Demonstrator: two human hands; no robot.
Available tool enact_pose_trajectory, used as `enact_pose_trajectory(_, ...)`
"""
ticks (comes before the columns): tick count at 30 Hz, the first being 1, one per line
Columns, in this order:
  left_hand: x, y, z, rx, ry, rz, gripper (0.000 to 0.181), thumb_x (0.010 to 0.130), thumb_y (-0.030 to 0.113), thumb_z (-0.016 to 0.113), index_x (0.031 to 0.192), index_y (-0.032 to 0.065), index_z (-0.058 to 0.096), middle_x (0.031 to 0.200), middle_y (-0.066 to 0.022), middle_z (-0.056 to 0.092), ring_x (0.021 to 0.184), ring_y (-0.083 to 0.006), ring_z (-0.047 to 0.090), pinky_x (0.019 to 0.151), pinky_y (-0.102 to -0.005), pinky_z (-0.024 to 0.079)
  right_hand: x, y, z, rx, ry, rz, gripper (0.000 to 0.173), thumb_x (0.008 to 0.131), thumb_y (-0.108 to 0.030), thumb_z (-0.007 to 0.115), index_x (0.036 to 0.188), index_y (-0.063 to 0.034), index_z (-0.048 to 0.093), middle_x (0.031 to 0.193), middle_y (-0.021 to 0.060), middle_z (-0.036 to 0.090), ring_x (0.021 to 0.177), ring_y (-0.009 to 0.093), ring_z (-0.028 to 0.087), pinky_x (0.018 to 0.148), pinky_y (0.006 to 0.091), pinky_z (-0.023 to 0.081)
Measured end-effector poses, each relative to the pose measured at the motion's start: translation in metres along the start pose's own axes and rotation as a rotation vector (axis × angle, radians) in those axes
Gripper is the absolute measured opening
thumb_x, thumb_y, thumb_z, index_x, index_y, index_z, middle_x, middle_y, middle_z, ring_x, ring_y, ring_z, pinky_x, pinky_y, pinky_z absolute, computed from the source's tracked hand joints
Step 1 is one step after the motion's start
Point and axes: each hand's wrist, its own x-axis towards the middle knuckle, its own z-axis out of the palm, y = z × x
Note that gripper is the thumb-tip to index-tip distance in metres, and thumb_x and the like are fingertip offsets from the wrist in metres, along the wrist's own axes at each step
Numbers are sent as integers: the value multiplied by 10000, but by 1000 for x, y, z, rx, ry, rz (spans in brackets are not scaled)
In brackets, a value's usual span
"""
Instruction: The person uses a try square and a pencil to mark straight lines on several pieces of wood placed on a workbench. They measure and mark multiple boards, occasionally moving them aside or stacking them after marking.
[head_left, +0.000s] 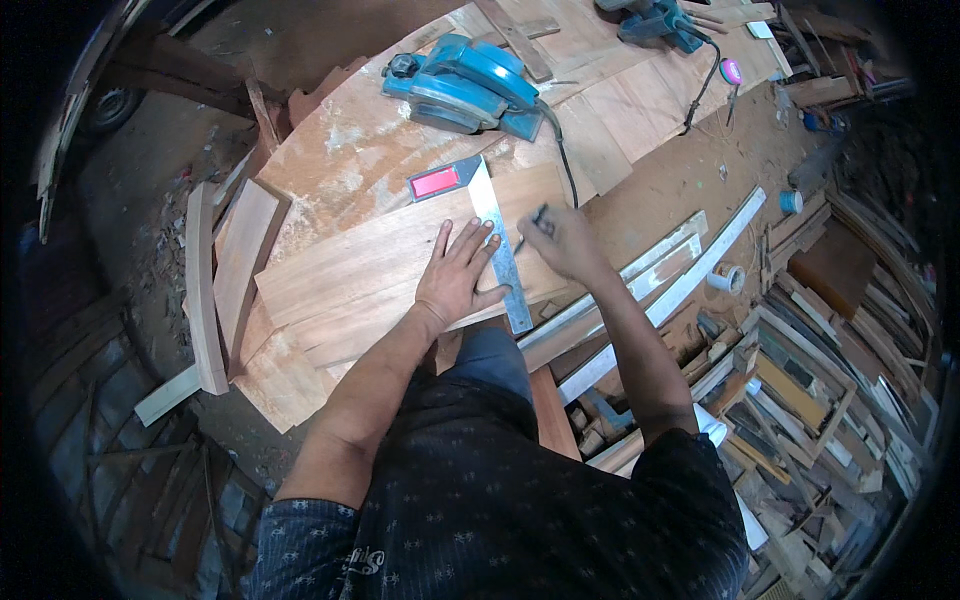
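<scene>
A try square with a metal blade (501, 255) and a red-inlaid stock (435, 182) lies across a flat wooden board (367, 259). My left hand (457, 277) is spread flat on the board, its fingertips and thumb touching the blade's left edge. To the right of the blade, my right hand (559, 236) grips a thin dark marking tool (520, 244), probably a pencil, whose lower end is near the blade. My fingers hide part of it. Above the square, a blue corded power planer (469, 86) rests on the worktable.
Another blue power tool (660, 26) and a pink tape measure (730, 71) are at the upper right. Thick wood pieces (251, 255) lean at the table's left end. Long boards (660, 300) and piled scrap wood (795, 375) lie on the right. A black cord (562, 150) hangs over the near edge.
</scene>
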Motion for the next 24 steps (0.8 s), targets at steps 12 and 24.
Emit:
enact_pose_trajectory(12,1,1,-4,14,-84,-41,862,907,664,619,1531,82,491,1627,-111,409,1565,-272,270,1305,-549,80,24,-17,14,99,292,-319,228,996,-151,681,1107,44,721,957,200,740,886,274,721,787,375,539)
enact_pose_trajectory(24,-3,0,3,23,-1,-10,842,871,642,674,1469,64,539,1581,-146,448,1544,-298,313,1289,-580,115,-196,21,30,97,53,173,194,969,-110,697,1121,10,713,946,185,719,875,357,705,771,436,539)
